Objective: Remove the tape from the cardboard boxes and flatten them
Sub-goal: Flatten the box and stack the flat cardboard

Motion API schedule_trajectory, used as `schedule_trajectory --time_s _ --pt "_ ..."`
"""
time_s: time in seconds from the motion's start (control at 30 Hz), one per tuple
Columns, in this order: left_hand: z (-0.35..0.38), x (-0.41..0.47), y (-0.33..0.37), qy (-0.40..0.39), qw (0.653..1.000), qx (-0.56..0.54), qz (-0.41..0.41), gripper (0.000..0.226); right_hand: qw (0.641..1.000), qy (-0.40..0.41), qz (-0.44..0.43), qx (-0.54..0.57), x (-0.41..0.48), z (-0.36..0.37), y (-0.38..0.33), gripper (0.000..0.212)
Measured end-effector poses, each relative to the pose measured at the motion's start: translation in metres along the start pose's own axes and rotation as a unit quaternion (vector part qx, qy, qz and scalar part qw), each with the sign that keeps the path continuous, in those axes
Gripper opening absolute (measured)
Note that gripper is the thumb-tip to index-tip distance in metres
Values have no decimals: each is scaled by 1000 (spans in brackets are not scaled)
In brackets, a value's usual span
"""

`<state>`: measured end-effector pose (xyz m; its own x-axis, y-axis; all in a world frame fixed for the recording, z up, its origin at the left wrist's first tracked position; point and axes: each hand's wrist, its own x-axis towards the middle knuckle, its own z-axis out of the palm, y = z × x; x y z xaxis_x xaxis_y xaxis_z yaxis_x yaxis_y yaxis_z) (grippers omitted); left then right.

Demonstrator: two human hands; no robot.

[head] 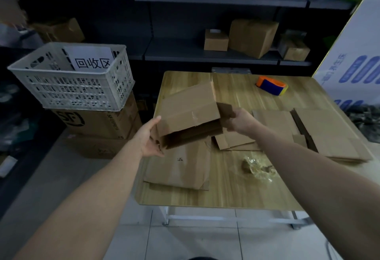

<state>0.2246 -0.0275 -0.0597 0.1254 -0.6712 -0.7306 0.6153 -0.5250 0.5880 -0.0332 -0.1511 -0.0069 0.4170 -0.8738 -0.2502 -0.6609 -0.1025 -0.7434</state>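
A brown cardboard box point(188, 108) is held in the air over the left part of the wooden table point(226, 194), partly collapsed, with a strip of clear tape showing on its top face. My left hand point(149, 137) grips its lower left corner. My right hand point(239, 121) holds a flap on its right side. Below it lies a flattened box point(181, 169). More flattened cardboard point(329, 134) is stacked on the table's right side. A crumpled wad of removed tape point(258, 167) lies near the table's middle.
An orange and blue tape dispenser point(271, 85) sits at the table's far right. A white plastic crate point(74, 79) with a paper sign stands on stacked boxes point(98, 124) at the left. Dark shelves point(205, 54) with boxes run behind. A large white box point(353, 58) leans at the right.
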Motion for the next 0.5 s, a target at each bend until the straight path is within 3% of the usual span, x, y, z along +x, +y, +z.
schedule_trajectory --time_s 0.1,0.27,0.33,0.4,0.5 --pt "-3 -1 1 -78 997 -25 6 58 999 0 21 26 4 -5 3 10" --pt "16 3 7 -29 998 -42 44 32 996 -52 63 38 13 -2 -2 11" --pt "22 9 12 -20 998 -18 52 32 981 -102 101 130 22 -2 -4 12" --pt "27 21 17 -2 996 29 79 60 958 -119 129 225 37 -4 -3 15" --pt "37 33 22 104 982 101 122 126 952 -51 157 259 64 -13 3 53"
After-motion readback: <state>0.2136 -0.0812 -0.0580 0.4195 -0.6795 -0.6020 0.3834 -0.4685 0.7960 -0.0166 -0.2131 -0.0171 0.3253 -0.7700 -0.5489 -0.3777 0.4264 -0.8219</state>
